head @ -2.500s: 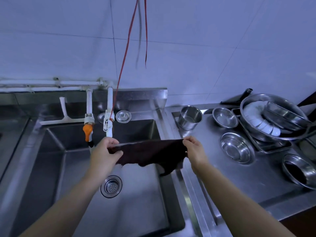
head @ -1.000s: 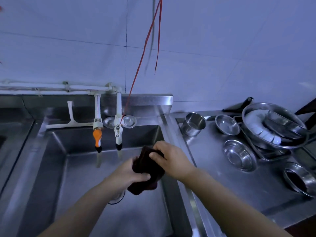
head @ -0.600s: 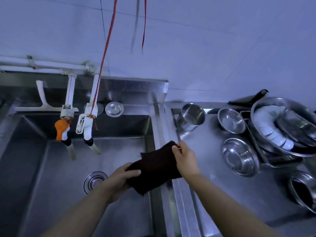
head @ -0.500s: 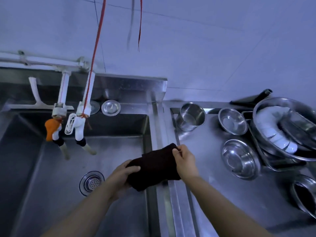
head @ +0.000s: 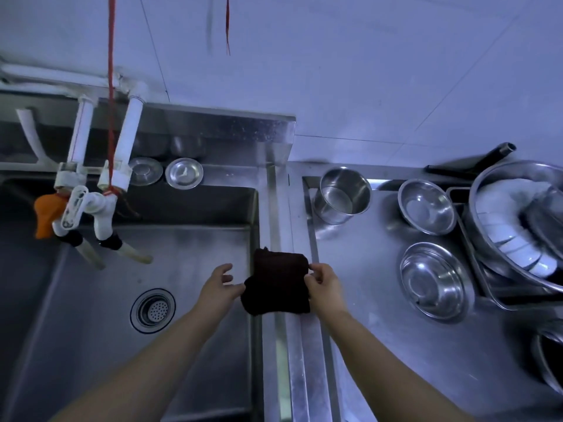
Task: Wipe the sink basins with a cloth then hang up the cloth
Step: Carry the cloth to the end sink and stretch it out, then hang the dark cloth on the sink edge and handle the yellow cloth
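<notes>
The cloth (head: 278,284), which I had held stretched wide between both fists over the basin (head: 182,269) a couple of seconds before, was now folded small and draped across the sink's right rim (head: 275,208) — part on the ledge, part hanging toward the bowl. My left hand (head: 221,286) had let go; its fingers were loose and spread, just touching the cloth's left edge. My right hand (head: 324,284) still pinched the right edge between thumb and fingertips. I took that to mean the wiping was finished and the hanging nearly so — only releasing the right side seemed left. The steel bowls (head: 432,278) on the counter sat well apart.
</notes>
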A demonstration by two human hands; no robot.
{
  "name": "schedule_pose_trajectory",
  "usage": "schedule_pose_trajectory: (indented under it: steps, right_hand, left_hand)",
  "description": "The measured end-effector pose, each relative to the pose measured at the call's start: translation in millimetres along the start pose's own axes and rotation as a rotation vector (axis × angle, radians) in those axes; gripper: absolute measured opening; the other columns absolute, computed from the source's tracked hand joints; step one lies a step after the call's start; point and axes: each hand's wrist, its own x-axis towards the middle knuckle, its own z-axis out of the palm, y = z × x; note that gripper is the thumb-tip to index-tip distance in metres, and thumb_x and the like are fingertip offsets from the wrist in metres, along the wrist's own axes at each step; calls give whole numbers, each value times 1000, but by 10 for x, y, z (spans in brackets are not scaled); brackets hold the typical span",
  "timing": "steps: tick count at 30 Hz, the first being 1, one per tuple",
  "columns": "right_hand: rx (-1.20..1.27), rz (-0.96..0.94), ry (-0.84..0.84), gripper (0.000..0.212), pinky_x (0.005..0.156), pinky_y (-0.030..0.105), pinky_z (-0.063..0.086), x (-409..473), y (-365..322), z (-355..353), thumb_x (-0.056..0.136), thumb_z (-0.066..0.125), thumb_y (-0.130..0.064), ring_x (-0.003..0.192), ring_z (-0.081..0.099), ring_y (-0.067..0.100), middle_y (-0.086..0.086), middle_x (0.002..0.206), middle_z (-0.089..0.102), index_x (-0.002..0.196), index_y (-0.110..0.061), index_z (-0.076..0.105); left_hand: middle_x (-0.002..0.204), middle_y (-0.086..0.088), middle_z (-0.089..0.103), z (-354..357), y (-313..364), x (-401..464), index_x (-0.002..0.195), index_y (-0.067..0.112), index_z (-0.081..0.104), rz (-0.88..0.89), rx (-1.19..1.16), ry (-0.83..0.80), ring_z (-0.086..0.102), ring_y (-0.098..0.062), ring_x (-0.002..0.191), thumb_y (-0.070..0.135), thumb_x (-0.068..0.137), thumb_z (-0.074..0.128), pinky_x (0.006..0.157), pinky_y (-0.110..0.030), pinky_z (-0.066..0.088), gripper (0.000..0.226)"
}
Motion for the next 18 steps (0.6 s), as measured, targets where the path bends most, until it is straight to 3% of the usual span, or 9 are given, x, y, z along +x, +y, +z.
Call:
schedule_pose_trajectory:
  steps: [2,4,7,11,15,18]
  right_hand:
    - [5,3,-9,19,75,32,53,13,10,3,92,52,-12,83,60,15,-4,85,58,107,-24,50]
    - [-18,-13,9,17,70,31,52,21,7,20,90,54,-10,79,60,16,-2,84,60,100,-22,50]
    - [-100,-27,50,14,66,27,49,27,11,37,87,57,-9,75,58,15,-4,81,58,91,-20,50]
    - [-195,-68,95,23,73,26,49,-18,-46,40,88,53,-9,83,57,11,-7,93,58,109,-19,53]
    - [-555,-515,180,27,87,31,44,-185,-221,143,86,53,-3,100,53,20,4,106,60,110,-10,60]
    - [-730,-784,74,23,88,33,42,-361,-412,361,87,54,-6,99,55,23,5,105,64,107,-10,64]
  left_hand:
    - [125,-8,51,83,-22,-38,124,18,52,105,43,-27,55,-14,96,4,85,63,71,-20,44,43]
    - [119,-5,50,184,-68,-94,113,24,56,201,118,-60,54,-16,105,3,82,65,80,-21,48,38]
    - [116,-1,45,294,-133,-166,114,30,48,253,224,-127,52,-14,106,4,80,67,87,-27,51,47]
    - [117,2,43,171,-141,-203,117,27,51,264,236,-79,50,-11,107,5,85,61,87,-21,45,40]
    - [103,2,57,-281,-195,-304,105,26,58,199,188,43,57,-13,87,3,88,54,68,-21,44,29]
    - [85,-1,62,-704,-316,-480,86,28,61,170,168,100,57,-19,76,7,89,55,65,-26,42,22]
